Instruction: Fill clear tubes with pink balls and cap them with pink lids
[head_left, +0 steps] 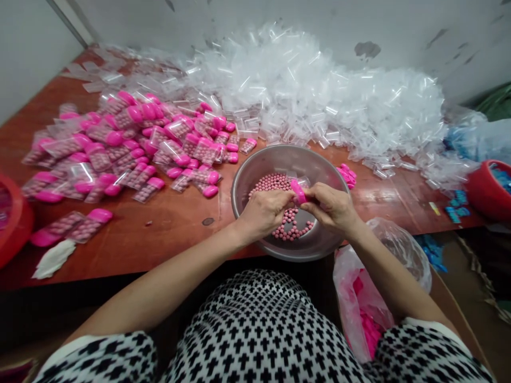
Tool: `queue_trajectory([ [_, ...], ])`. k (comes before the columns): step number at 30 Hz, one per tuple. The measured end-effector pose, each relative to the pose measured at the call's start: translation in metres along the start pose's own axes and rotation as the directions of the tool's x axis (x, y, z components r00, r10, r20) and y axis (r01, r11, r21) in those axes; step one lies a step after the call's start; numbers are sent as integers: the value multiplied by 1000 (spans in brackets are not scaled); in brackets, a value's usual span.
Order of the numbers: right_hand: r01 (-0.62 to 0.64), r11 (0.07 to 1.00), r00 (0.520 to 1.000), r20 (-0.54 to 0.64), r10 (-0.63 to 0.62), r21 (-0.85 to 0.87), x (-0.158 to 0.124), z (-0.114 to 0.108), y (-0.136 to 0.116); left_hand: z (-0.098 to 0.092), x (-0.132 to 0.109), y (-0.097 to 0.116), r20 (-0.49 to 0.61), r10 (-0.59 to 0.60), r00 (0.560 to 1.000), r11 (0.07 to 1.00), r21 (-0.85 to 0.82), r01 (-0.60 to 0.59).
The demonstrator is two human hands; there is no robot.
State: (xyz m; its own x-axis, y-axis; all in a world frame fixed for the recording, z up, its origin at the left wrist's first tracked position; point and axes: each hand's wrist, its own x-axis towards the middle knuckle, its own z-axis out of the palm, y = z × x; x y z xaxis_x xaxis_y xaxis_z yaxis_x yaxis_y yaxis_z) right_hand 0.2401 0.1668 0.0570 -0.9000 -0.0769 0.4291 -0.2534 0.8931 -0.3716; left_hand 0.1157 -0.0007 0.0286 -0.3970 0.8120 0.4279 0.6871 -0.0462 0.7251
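Observation:
Over a grey metal bowl (327,166), my left hand (264,211) and my right hand (334,207) meet, both closed. Their fingertips pinch a bright pink plastic cap (297,191) between them. A clear plastic case (302,181) shows just beyond the cap; whether it is joined to the cap cannot be made out. Below the hands, small round pink beads (271,182) lie in the bowl, partly hidden by my left hand. Several loose pink caps (346,176) rest beside the bowl's right rim.
Clear cases filled with beads and capped in pink (131,141) cover the table's left side. Behind the bowl rises a large heap of clear cases (295,85). Red basins (16,218) stand at both ends. A plastic bag of pink pieces (365,314) hangs below the table edge.

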Motion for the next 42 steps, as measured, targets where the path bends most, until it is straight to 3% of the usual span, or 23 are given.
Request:
queue_trajectory([
  [5,38,983,995,101,-20,-178,9,-14,2,2,8,0,58,-48,997,998,-44,50],
  [8,164,930,970,226,-91,-330,23,-29,-14,2,10,4,100,-87,991,980,-170,103],
  [11,293,882,921,358,-156,-369,33,-37,-23,0,10,3,112,-176,978,938,-283,201],
  [13,264,860,940,317,-128,-436,34,-35,-19,-2,10,0,105,-255,961,877,-394,276],
  [16,125,851,988,143,-60,-510,26,-22,-8,-5,10,-5,128,-371,920,711,-598,370],
  [20,-15,878,1000,-1,17,-478,15,8,-5,-5,13,-5,184,-418,889,540,-737,407],
  [24,-118,878,993,-75,94,-464,16,28,-9,-2,14,-4,159,-394,905,564,-736,374],
  [30,-27,902,985,-163,-48,-430,21,35,4,-2,13,-9,145,-371,917,578,-737,351],
  [36,-21,925,994,-108,-22,-380,26,35,-2,-1,14,-7,111,-412,904,572,-741,351],
  [39,-67,963,995,-91,45,-260,33,23,2,-23,18,-15,13,-458,889,604,-729,323],
  [42,-243,962,956,-197,215,-128,39,0,41,-64,22,-41,-206,-483,851,756,-589,286],
])
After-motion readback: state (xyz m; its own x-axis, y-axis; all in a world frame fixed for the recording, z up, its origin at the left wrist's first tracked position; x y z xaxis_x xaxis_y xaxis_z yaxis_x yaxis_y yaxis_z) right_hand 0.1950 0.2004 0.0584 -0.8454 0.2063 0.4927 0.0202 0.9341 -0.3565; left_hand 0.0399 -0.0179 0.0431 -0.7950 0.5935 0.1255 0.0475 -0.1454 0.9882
